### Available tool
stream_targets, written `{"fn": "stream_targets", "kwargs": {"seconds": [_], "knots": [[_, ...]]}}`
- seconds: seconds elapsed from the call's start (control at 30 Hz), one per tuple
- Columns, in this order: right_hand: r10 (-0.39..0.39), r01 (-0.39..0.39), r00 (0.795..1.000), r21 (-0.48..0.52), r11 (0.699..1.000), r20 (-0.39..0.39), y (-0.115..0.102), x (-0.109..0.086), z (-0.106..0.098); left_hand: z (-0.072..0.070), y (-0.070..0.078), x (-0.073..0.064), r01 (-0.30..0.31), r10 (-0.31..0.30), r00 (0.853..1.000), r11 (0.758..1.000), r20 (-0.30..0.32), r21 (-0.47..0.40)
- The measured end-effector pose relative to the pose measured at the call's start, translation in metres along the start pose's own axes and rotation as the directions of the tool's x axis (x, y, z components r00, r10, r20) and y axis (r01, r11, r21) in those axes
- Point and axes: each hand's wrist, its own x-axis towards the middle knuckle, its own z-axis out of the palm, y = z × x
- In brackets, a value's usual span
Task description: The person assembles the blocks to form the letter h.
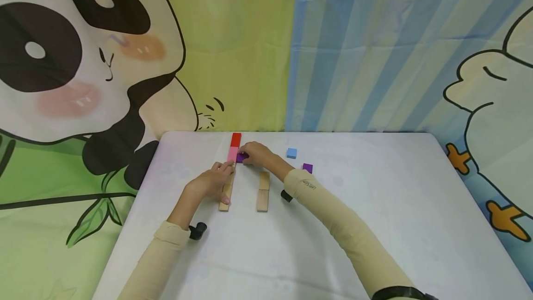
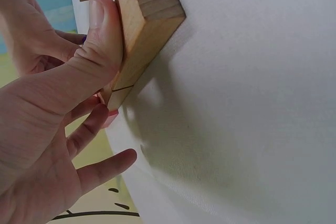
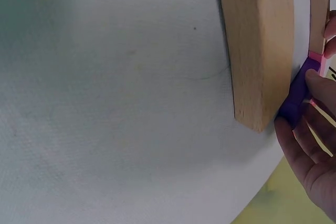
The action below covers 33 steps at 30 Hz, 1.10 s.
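A straight row of blocks runs away from me, with a red block [image 1: 236, 139] at the far end and a pink block [image 1: 232, 153] before it. Nearer me in that row lie plain wooden blocks [image 1: 223, 207]. My left hand [image 1: 210, 182] holds these from the side, its thumb along the near one, which has "48" on its end, and its fingers by the pink block. The little finger sticks out. Between thumb and fingers my right hand [image 1: 260, 155] pinches a purple block [image 3: 297, 95], set against the right side of the pink one.
Two wooden blocks [image 1: 263, 192] lie end to end, right of the row. Beyond the right wrist are a blue block [image 1: 292, 153] and another purple block [image 1: 307, 168]. The white table [image 1: 374, 189] reaches back to a cartoon-printed curtain [image 1: 241, 50].
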Motion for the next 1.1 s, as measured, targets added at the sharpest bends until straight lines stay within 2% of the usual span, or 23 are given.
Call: {"fn": "stream_targets", "kwargs": {"seconds": [0.4,0.57,0.63,0.73,0.87,0.97,1.1], "knots": [[0.027,-0.027,1.000,-0.022,0.999,0.012,-0.004,-0.002,0.004,0.001,0.001,-0.002,0.015,-0.015,1.000,1.000,0.009,-0.004],[-0.006,0.004,0.998,-0.028,1.000,-0.058,0.003,-0.018,0.003,0.004,0.002,0.000,0.014,-0.014,1.000,1.000,0.006,0.000],[-0.024,0.025,0.994,0.005,1.000,-0.104,0.010,-0.034,0.000,0.005,0.002,0.000,0.014,-0.014,1.000,1.000,0.010,0.002],[-0.064,0.076,0.982,0.064,0.995,-0.176,0.025,-0.067,-0.003,0.004,0.003,0.001,0.008,-0.008,1.000,1.000,0.019,0.009],[-0.116,0.144,0.945,0.071,0.987,-0.307,0.056,-0.116,0.003,0.000,0.003,0.000,0.001,-0.001,1.000,1.000,0.007,0.023],[-0.085,0.125,0.918,0.079,0.989,-0.387,0.082,-0.148,0.009,-0.002,0.002,-0.001,0.004,-0.004,1.000,1.000,-0.002,0.003],[0.019,0.040,0.911,0.134,0.990,-0.411,0.109,-0.184,0.014,-0.002,0.001,-0.001,0.003,-0.003,1.000,1.000,0.002,-0.025]]}}
